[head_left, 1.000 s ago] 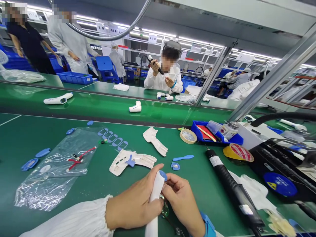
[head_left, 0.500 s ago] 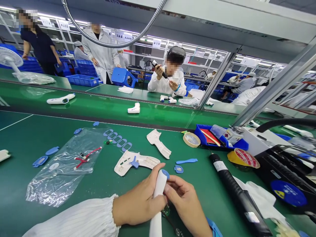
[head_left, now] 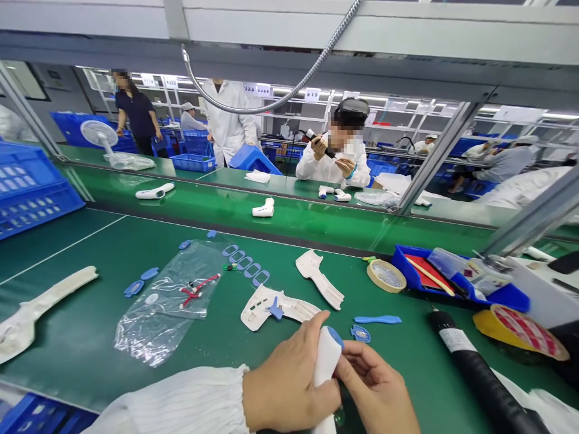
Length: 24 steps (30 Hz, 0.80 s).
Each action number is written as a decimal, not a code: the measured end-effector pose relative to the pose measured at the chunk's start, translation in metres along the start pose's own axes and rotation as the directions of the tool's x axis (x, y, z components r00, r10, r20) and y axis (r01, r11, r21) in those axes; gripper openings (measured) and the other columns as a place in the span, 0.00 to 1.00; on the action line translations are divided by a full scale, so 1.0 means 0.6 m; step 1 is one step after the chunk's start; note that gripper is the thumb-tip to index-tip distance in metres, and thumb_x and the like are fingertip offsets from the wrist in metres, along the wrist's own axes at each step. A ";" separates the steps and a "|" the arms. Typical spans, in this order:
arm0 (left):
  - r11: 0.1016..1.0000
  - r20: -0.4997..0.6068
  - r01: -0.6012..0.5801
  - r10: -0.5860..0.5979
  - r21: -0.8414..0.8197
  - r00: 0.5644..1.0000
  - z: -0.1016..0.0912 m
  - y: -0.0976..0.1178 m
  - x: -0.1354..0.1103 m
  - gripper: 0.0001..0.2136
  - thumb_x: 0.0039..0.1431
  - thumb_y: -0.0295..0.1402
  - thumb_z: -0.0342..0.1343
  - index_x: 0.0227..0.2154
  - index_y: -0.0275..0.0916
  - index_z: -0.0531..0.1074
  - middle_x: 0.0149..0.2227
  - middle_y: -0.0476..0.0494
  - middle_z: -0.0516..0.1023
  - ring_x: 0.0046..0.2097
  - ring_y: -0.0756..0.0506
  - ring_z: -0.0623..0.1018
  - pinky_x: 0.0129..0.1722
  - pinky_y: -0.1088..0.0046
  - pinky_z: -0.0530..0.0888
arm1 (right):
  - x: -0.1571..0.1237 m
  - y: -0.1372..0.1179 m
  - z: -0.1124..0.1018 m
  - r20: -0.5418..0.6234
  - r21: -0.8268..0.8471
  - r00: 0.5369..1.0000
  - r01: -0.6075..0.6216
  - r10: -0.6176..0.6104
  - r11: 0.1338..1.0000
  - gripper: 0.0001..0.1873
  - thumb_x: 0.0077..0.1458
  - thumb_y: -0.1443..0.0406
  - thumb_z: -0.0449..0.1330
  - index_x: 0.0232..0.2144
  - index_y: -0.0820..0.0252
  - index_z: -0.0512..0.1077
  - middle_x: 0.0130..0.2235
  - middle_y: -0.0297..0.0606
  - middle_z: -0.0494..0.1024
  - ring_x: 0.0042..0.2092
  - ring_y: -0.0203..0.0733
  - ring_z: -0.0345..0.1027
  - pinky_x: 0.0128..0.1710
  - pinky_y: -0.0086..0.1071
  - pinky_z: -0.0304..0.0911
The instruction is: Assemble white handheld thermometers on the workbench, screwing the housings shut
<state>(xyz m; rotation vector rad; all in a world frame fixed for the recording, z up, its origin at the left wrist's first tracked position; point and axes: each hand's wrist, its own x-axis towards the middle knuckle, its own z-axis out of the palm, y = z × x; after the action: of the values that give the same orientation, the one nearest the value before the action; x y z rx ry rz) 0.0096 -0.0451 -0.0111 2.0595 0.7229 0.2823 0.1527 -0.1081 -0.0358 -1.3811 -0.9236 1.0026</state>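
Head view: a green table (head_left: pixel 217 374), with both hands at work near its close edge.
White casing: upright-leaning, blue-ended piece (head_left: pixel 326 361) between the hands, above the table.
Left hand: (head_left: pixel 289 380) fingers wrapped round the casing, thumb across its front, forefinger reaching toward the blue end.
Right hand: (head_left: pixel 382 386) fingers curled close together, touching the casing just below its blue end; whether they pinch anything cannot be told.
Under the hands: a small green shiny part (head_left: pixel 339 416), mostly hidden.
Just beyond: a half shell (head_left: pixel 257 310) with a blue clip (head_left: pixel 275 308) lying in it; a second shell (head_left: pixel 319 277) farther back.
Left side: a clear bag (head_left: pixel 154 325) with red wires (head_left: pixel 199 292) on it; a long white shell (head_left: pixel 49 307) near the table's left edge.
Right side: a blue stick (head_left: pixel 377 319), a blue cap (head_left: pixel 360 333), a black screwdriver (head_left: pixel 486 374), and a blue tray (head_left: pixel 506 298) behind.
Across the belt: a co-worker (head_left: pixel 332 163) in white, holding a dark tool (head_left: pixel 322 146).
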 end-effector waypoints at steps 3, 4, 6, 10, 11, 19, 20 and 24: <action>0.999 -0.031 0.008 -0.007 0.046 1.000 0.002 0.004 -0.001 0.37 0.50 0.31 0.48 0.62 0.26 0.41 0.61 0.26 0.54 0.61 0.34 0.58 0.56 0.54 0.60 | 0.001 0.001 -0.001 -0.044 0.002 0.999 -0.007 0.007 1.000 0.18 0.36 0.52 0.69 0.25 0.60 0.77 0.25 0.41 0.77 0.27 0.44 0.71 0.27 0.31 0.69; 0.998 -0.039 0.010 -0.008 0.060 0.999 0.003 0.004 -0.001 0.37 0.50 0.31 0.48 0.62 0.26 0.41 0.61 0.26 0.54 0.60 0.34 0.59 0.56 0.54 0.61 | 0.001 0.002 0.000 -0.044 0.000 0.999 -0.017 0.017 1.000 0.18 0.35 0.52 0.69 0.24 0.60 0.77 0.25 0.41 0.77 0.27 0.45 0.71 0.27 0.31 0.69; 0.997 -0.052 0.002 0.002 0.072 0.999 0.005 0.004 -0.001 0.36 0.50 0.31 0.48 0.62 0.27 0.42 0.60 0.26 0.55 0.60 0.33 0.59 0.55 0.53 0.61 | 0.000 0.001 0.001 -0.052 -0.004 0.998 -0.028 0.028 1.000 0.18 0.35 0.52 0.69 0.24 0.60 0.77 0.25 0.41 0.77 0.27 0.44 0.71 0.27 0.30 0.69; 1.000 -0.058 -0.019 0.018 -0.023 0.998 0.004 0.000 0.000 0.37 0.48 0.30 0.50 0.61 0.30 0.44 0.54 0.29 0.63 0.53 0.35 0.66 0.51 0.57 0.64 | 0.001 -0.010 0.005 -0.023 -0.010 1.000 -0.022 0.022 1.000 0.16 0.38 0.53 0.68 0.24 0.60 0.75 0.24 0.38 0.76 0.26 0.41 0.68 0.26 0.29 0.66; 0.997 -0.053 -0.014 0.010 -0.075 0.999 0.002 -0.001 0.000 0.35 0.47 0.29 0.51 0.60 0.33 0.47 0.49 0.34 0.67 0.48 0.38 0.69 0.48 0.60 0.66 | 0.001 -0.014 0.005 -0.004 -0.011 1.000 -0.021 0.021 1.000 0.16 0.38 0.54 0.68 0.23 0.61 0.74 0.23 0.37 0.75 0.26 0.40 0.68 0.26 0.28 0.65; 0.695 0.096 0.024 0.066 -0.718 0.993 -0.002 -0.013 0.011 0.24 0.43 0.23 0.49 0.46 0.43 0.60 0.29 0.54 0.61 0.30 0.52 0.64 0.27 0.78 0.65 | 0.012 -0.033 -0.001 0.020 -0.012 1.000 -0.013 0.013 1.000 0.14 0.43 0.58 0.64 0.21 0.61 0.67 0.21 0.30 0.68 0.24 0.32 0.60 0.24 0.25 0.58; 0.643 0.129 0.060 0.061 -0.764 0.990 -0.002 -0.015 0.012 0.25 0.43 0.24 0.50 0.47 0.43 0.60 0.30 0.53 0.63 0.30 0.51 0.66 0.27 0.77 0.66 | 0.014 -0.032 -0.002 0.037 -0.008 0.999 -0.020 0.020 1.000 0.13 0.43 0.58 0.64 0.21 0.61 0.66 0.20 0.30 0.68 0.23 0.32 0.59 0.23 0.24 0.57; 0.477 0.183 0.126 0.075 -0.870 0.980 -0.010 -0.025 0.016 0.28 0.41 0.26 0.53 0.50 0.44 0.59 0.33 0.50 0.68 0.32 0.48 0.71 0.27 0.74 0.70 | 0.025 -0.022 -0.014 0.051 0.002 0.998 -0.046 0.046 0.999 0.12 0.42 0.60 0.63 0.20 0.61 0.66 0.19 0.30 0.68 0.22 0.31 0.59 0.23 0.25 0.57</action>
<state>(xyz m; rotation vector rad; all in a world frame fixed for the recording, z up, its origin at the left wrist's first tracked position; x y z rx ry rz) 0.0089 -0.0289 -0.0208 1.0292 0.3364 0.3348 0.1659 -0.0959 -0.0233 -1.3852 -0.9309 1.0776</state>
